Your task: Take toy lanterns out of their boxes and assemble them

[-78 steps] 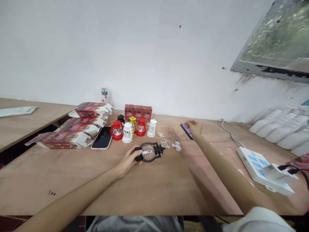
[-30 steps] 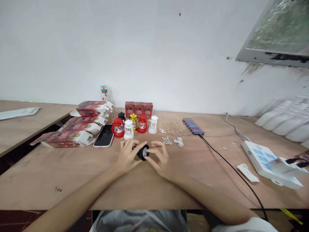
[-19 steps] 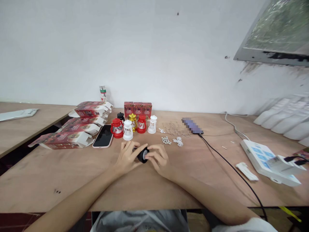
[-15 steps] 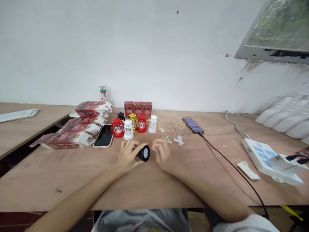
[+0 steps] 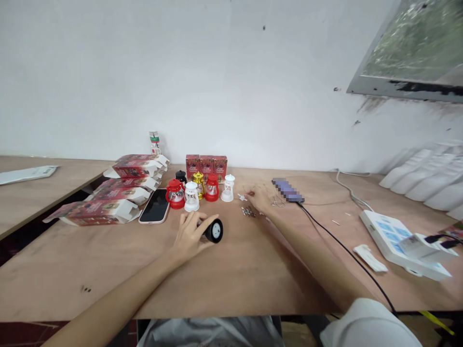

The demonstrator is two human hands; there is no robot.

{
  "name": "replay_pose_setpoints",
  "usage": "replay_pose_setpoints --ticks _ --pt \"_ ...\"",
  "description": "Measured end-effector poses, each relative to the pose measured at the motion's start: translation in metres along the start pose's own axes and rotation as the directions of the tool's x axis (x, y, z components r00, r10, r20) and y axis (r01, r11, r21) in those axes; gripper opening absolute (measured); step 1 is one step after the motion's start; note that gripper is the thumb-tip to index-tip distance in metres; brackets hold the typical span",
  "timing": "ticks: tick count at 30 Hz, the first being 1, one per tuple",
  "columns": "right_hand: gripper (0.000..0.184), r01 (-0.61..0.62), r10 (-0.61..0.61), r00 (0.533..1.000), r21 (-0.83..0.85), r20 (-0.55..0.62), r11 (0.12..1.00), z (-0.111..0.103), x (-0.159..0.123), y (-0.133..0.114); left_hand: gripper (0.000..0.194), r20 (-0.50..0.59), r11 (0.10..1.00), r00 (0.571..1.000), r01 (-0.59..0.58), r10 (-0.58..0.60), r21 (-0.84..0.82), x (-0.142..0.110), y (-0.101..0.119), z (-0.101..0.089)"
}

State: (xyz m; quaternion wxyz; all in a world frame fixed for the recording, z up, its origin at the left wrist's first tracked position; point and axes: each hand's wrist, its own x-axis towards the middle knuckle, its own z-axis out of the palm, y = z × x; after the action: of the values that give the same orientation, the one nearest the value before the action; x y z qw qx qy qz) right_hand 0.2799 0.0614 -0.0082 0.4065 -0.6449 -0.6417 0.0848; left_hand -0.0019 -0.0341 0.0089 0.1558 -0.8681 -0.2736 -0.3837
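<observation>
My left hand (image 5: 190, 233) is closed around a small black lantern (image 5: 216, 231). The lantern lies on its side, its round base with a pale disc facing right; the hand hides most of its body. My right hand (image 5: 259, 200) reaches over the bent wire pieces (image 5: 278, 201) and covers many of them. Its fingertips are drawn together beside a white cross-shaped piece (image 5: 242, 197); what they pinch, if anything, is too small to tell. Just below lie several button cells (image 5: 248, 212), partly behind the hand. Small lanterns in red (image 5: 175, 194), white (image 5: 191, 196), gold (image 5: 198, 185) and black stand further back.
Flattened red cartons (image 5: 104, 209) are stacked at the left, beside a phone (image 5: 155, 206). Three red boxes (image 5: 206, 166) stand near the wall. On the right are a phone on a black cable (image 5: 340, 243), a power strip (image 5: 394, 241) and stacked white objects (image 5: 423, 183).
Both hands were together at the lantern's base. My right hand has since left it and moved away to the wire pieces, while my left hand keeps the lantern in nearly the same place.
</observation>
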Motion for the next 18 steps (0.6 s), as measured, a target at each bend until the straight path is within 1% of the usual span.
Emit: replay_pose_setpoints --ticks 2,4,6,8,9,11,13,15,16,18 --pt "0.012 0.000 0.000 1.000 0.007 -0.023 1.000 0.000 0.006 -0.005 0.040 0.015 1.000 1.000 0.021 -0.021 -0.003 0.001 0.000 -0.001" --pt "0.018 0.005 -0.005 0.998 0.013 -0.064 1.000 -0.005 0.004 -0.013 0.040 0.034 0.998 0.998 0.049 -0.047 -0.033 0.002 0.001 -0.001" --pt "0.021 0.011 -0.009 0.994 0.024 -0.106 1.000 -0.010 -0.008 -0.026 0.042 0.054 0.995 0.997 0.064 -0.059 -0.082 0.003 0.001 -0.001" --pt "0.023 0.052 -0.042 0.988 0.065 -0.150 0.997 -0.014 -0.031 -0.045 0.044 0.085 0.989 0.994 0.073 -0.063 -0.129 0.003 0.001 0.000" --pt "0.022 0.115 -0.084 0.973 0.134 -0.216 0.984 -0.014 -0.046 -0.055 0.044 0.104 0.986 0.992 0.081 -0.066 -0.145 0.003 0.000 0.001" --pt "0.018 0.319 -0.263 0.928 0.197 -0.264 0.927 -0.013 -0.077 -0.075 0.045 0.146 0.983 0.986 0.100 -0.077 -0.155 0.003 -0.001 0.002" --pt "0.015 0.473 -0.424 0.872 0.199 -0.245 0.858 -0.010 -0.103 -0.090 0.045 0.176 0.983 0.981 0.114 -0.088 -0.144 0.002 -0.001 0.002" --pt "0.014 0.570 -0.533 0.818 0.178 -0.215 0.802 -0.006 -0.119 -0.099 0.045 0.175 0.985 0.981 0.108 -0.084 -0.132 0.002 -0.001 0.002" --pt "0.013 0.596 -0.564 0.800 0.168 -0.204 0.785 -0.004 -0.123 -0.100 0.045 0.166 0.987 0.983 0.102 -0.080 -0.128 0.002 -0.001 0.002" --pt "0.013 0.613 -0.585 0.788 0.159 -0.191 0.774 0.000 -0.125 -0.101 0.044 0.152 0.988 0.986 0.091 -0.071 -0.127 0.002 -0.001 0.003"
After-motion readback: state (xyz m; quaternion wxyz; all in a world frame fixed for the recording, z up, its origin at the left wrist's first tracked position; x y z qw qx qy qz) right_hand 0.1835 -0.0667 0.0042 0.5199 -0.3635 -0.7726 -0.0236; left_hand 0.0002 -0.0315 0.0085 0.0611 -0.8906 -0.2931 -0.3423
